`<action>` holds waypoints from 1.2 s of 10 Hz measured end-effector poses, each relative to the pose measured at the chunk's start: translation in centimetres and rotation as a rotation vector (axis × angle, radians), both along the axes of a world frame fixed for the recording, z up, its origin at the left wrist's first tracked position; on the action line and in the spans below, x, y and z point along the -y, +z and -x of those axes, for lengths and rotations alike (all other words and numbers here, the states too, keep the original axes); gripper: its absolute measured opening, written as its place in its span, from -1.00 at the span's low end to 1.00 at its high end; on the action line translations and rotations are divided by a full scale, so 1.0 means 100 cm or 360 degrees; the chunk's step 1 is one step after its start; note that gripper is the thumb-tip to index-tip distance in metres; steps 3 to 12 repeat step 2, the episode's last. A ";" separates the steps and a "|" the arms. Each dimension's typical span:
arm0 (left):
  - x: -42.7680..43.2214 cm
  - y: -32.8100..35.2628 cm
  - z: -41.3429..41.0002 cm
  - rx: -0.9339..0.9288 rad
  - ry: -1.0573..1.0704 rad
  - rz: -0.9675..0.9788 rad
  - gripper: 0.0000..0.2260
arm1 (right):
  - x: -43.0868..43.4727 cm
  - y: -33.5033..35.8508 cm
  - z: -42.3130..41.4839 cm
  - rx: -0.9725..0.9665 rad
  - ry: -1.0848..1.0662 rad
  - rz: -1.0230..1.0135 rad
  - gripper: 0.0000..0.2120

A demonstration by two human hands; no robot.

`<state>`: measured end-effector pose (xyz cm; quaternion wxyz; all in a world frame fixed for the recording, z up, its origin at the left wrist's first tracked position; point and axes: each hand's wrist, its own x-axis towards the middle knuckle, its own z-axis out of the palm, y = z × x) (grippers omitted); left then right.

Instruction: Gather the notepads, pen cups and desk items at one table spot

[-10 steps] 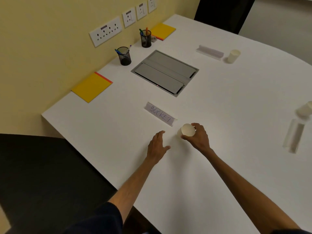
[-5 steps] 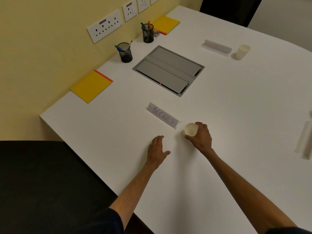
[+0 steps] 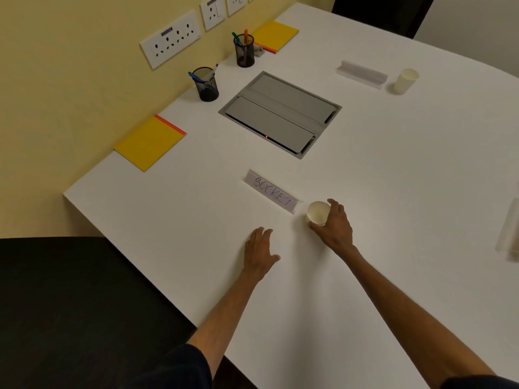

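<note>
Right now the right hand (image 3: 335, 228) grips a paper cup (image 3: 318, 212), fingers curled round its far side and thumb at its near side. The cup's open mouth faces up, showing a pale inside. The left hand (image 3: 259, 252) lies flat on the white table (image 3: 365, 276), just left of the right hand, fingers straight and holding nothing.

Just beyond the cup, almost touching it, stands a name sign (image 3: 271, 191) lettered "SOCKET". Farther ahead of both hands a grey hatch (image 3: 280, 113) is set into the tabletop.

Well ahead and left of the left hand, near the wall, a black mesh pen cup (image 3: 207, 84) holds blue pens. Beyond it a second pen cup (image 3: 245, 51) holds a green pen and an orange one. A yellow notepad (image 3: 150, 141) lies to the left of the left hand, nearer than the first pen cup. Another notepad (image 3: 276, 35) lies past the second pen cup.

Far ahead and right of the right hand, a second paper cup (image 3: 405, 80) stands just beside a blank sign holder (image 3: 362, 73); what it holds cannot be told.
</note>
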<state>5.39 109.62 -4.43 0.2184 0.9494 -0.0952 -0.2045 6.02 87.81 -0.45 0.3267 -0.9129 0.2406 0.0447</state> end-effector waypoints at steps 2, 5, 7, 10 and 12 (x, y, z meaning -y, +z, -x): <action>-0.001 0.009 0.003 0.0044 -0.0018 0.0103 -0.32 | 0.000 0.004 0.015 -0.0034 -0.0084 0.0064 0.13; -0.001 0.009 0.003 0.0044 -0.0018 0.0103 -0.32 | 0.000 0.004 0.015 -0.0034 -0.0084 0.0064 0.13; -0.001 0.009 0.003 0.0044 -0.0018 0.0103 -0.32 | 0.000 0.004 0.015 -0.0034 -0.0084 0.0064 0.13; -0.001 0.009 0.003 0.0044 -0.0018 0.0103 -0.32 | 0.000 0.004 0.015 -0.0034 -0.0084 0.0064 0.13; -0.001 0.009 0.003 0.0044 -0.0018 0.0103 -0.32 | 0.000 0.004 0.015 -0.0034 -0.0084 0.0064 0.13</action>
